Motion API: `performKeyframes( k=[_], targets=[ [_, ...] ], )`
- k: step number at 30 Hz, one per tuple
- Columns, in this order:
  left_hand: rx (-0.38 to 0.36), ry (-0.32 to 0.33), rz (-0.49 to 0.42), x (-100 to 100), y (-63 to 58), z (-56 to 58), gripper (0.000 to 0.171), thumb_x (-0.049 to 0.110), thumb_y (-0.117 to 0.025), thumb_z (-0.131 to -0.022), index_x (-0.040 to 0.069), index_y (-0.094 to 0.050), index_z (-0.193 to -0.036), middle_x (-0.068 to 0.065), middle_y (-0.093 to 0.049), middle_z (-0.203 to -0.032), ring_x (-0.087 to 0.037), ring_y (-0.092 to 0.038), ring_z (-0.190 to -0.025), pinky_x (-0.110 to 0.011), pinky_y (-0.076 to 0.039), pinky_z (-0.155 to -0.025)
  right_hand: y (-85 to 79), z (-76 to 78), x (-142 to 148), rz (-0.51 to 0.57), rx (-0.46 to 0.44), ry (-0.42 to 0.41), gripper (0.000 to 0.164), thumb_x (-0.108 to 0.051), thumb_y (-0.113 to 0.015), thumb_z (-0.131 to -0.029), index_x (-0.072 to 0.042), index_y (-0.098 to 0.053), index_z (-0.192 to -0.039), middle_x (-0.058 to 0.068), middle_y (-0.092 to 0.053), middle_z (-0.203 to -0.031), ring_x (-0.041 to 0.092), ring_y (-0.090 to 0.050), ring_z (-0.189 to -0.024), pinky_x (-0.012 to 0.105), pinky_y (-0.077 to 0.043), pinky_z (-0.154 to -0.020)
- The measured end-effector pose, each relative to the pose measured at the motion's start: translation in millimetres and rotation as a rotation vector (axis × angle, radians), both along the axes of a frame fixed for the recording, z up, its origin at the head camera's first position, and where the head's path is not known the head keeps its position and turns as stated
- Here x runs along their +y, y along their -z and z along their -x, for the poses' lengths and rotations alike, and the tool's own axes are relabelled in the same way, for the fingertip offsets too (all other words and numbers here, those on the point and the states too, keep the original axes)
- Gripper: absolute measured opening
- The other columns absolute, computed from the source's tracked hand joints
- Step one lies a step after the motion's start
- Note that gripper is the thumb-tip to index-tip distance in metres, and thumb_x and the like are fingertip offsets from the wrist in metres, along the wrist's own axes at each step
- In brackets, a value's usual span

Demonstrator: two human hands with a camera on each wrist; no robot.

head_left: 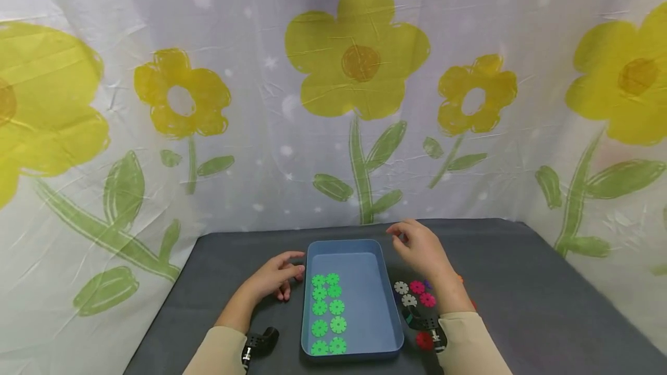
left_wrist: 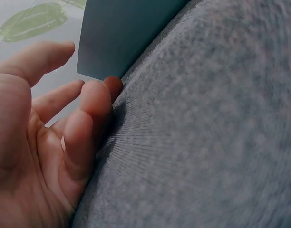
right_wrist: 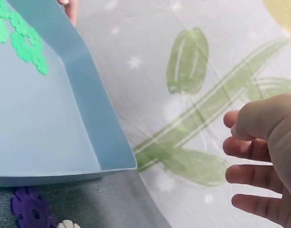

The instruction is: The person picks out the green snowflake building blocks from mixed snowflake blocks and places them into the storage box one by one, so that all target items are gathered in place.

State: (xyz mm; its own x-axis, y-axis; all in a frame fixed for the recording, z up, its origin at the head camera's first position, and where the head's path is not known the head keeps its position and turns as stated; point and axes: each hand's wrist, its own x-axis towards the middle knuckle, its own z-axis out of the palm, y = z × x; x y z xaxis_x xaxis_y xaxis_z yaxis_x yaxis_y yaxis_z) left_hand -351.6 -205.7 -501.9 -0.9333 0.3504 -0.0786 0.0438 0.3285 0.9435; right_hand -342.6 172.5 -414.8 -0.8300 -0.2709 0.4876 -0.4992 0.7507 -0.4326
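A blue rectangular tray (head_left: 367,294) sits on the dark tabletop. Two columns of green notched plastic discs (head_left: 320,308) lie along its left side; some also show in the right wrist view as green discs (right_wrist: 26,42). My left hand (head_left: 273,275) rests beside the tray's left wall, fingers loosely bent; the left wrist view shows the hand (left_wrist: 50,128) low on the cloth with nothing in it. My right hand (head_left: 423,250) hovers off the tray's far right corner. In the right wrist view that hand (right_wrist: 264,142) has its fingers loosely curled, and nothing shows between them.
Right of the tray lie loose discs: white (head_left: 401,287), pink (head_left: 417,287), red (head_left: 424,340) and purple (right_wrist: 33,211). Some are partly hidden by my right arm. A flower-printed curtain (head_left: 250,132) hangs behind the dark cloth (head_left: 542,305).
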Motion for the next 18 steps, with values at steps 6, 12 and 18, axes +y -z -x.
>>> performKeyframes(
  k=[6,12,18],
  targets=[
    [-0.022,-0.001,0.002,-0.6,-1.9,2.3,0.063,0.038,-0.063,-0.104,0.009,-0.042,-0.155,-0.012,-0.066,-0.107,-0.020,-0.061,-0.052,-0.033,-0.051,-0.049,-2.0,1.9,0.8,-0.021,-0.017,0.008,0.015,-0.010,-0.068,-0.098,-0.016,-0.076,-0.109,-0.003,-0.065,-0.104,0.015,-0.059,-0.086,0.040,-0.051,-0.078],
    [0.198,-0.159,0.090,-1.3,-31.7,5.0,0.053,0.038,-0.059,-0.106,0.008,-0.050,-0.149,-0.013,-0.068,-0.112,-0.029,-0.068,-0.080,-0.044,-0.056,-0.068,3.0,5.3,-1.1,-0.053,0.108,0.065,0.019,-0.013,-0.071,-0.097,-0.011,-0.075,-0.115,0.006,-0.067,-0.111,0.028,-0.063,-0.097,0.047,-0.052,-0.083],
    [0.711,-0.438,0.499,-2.0,-67.7,-1.6,0.068,0.045,-0.058,-0.104,0.011,-0.038,-0.159,-0.020,-0.033,-0.161,-0.045,-0.027,-0.148,-0.069,-0.029,-0.109,10.5,4.9,2.9,-0.143,0.159,0.195,0.065,-0.048,-0.065,-0.100,-0.007,-0.054,-0.148,0.022,-0.050,-0.149,0.047,-0.039,-0.140,0.066,-0.029,-0.110]
  ],
)
